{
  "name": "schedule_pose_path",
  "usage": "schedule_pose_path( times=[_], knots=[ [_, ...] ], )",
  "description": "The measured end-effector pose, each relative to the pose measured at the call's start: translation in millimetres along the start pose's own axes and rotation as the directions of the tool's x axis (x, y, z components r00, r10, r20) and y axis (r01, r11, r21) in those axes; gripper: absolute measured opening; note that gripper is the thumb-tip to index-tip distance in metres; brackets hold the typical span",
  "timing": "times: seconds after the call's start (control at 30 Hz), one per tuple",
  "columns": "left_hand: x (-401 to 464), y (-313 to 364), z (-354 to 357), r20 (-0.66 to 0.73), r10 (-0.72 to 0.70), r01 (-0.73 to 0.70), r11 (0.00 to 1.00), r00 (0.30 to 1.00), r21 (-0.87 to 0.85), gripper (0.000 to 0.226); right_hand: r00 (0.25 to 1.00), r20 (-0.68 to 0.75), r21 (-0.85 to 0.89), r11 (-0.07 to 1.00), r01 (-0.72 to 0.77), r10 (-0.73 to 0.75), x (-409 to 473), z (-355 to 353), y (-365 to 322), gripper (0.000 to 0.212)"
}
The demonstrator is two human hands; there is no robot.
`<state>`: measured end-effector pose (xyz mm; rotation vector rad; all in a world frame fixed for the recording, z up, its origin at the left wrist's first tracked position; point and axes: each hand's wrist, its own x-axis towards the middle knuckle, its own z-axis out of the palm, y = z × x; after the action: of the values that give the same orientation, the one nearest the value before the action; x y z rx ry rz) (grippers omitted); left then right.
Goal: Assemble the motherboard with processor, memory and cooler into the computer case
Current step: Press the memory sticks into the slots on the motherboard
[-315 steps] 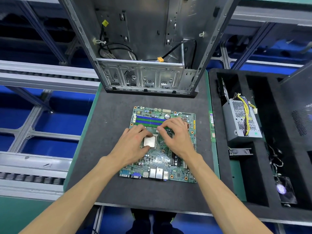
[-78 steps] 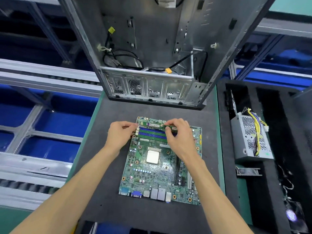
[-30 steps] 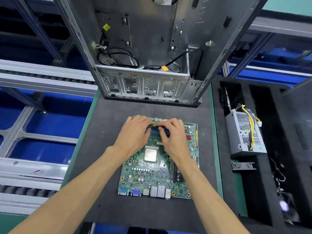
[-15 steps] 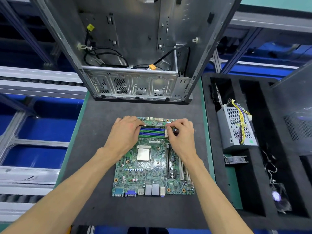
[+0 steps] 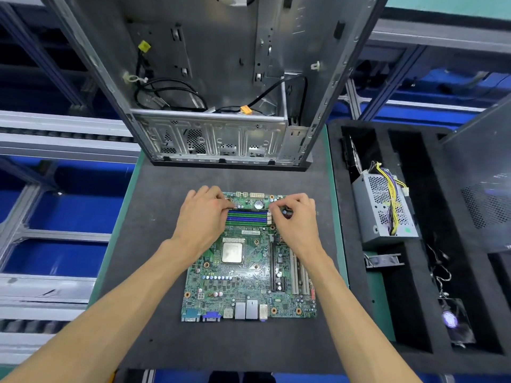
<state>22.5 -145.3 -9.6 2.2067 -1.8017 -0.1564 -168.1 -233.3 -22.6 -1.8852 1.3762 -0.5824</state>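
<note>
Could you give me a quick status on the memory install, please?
Both hands, left and right, at the ends of the memory slots. Motherboard flat on the mat, processor seated, no cooler. Nothing obstructing.

head view | looks down, forward | near motherboard [image 5: 249, 261]

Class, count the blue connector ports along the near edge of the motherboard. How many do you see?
2. Both sit at the near-left corner of the motherboard: a lighter blue port at the far left, and a darker blue port beside it on the right. None seem hidden.
</note>
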Motion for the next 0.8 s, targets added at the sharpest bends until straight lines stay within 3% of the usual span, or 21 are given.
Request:
schedule_pose_path(
  times=[0.17,0.27,0.37,0.43,0.47,0.63,0.8],
  knots=[
    [-4.4,-5.8,-2.7,-0.025,-0.034,0.033,0.999,0.999,-0.039,0.027,0.998,0.057,-0.143,0.990,0.023,-0.015,2.2,3.9,-12.1,0.010],
    [-12.5,-17.0,-7.5,-0.063,-0.300,0.269,0.916,0.952,-0.299,0.031,0.997,0.045,-0.189,0.980,0.067,-0.059,2.2,7.4,-19.7,0.006],
    [-17.1,-32.3,-11.9,0.076,-0.610,0.540,0.629,0.789,-0.559,0.025,0.986,0.013,-0.140,0.976,0.165,-0.165,2.5,14.6,-32.4,0.004],
    [-17.9,-37.8,-13.0,0.253,-0.696,0.624,0.347,0.672,-0.700,0.024,0.970,0.031,-0.104,0.964,0.243,-0.241,2.7,24.6,-44.8,0.004],
    [-18.7,-39.3,-13.2,0.317,-0.699,0.641,0.260,0.641,-0.722,0.024,0.964,0.052,-0.100,0.959,0.266,-0.262,3.0,30.9,-51.0,0.005],
    [-20.7,-37.6,-10.2,0.394,-0.677,0.663,0.187,0.622,-0.725,0.020,0.965,0.179,-0.195,0.954,0.228,-0.194,8.5,54.2,-58.4,0.009],
    [-14.1,-35.5,-12.1,0.420,-0.681,0.695,0.184,0.600,-0.695,0.027,0.964,0.190,-0.214,0.950,0.227,-0.187,9.9,56.5,-51.8,0.008]
  ],
)
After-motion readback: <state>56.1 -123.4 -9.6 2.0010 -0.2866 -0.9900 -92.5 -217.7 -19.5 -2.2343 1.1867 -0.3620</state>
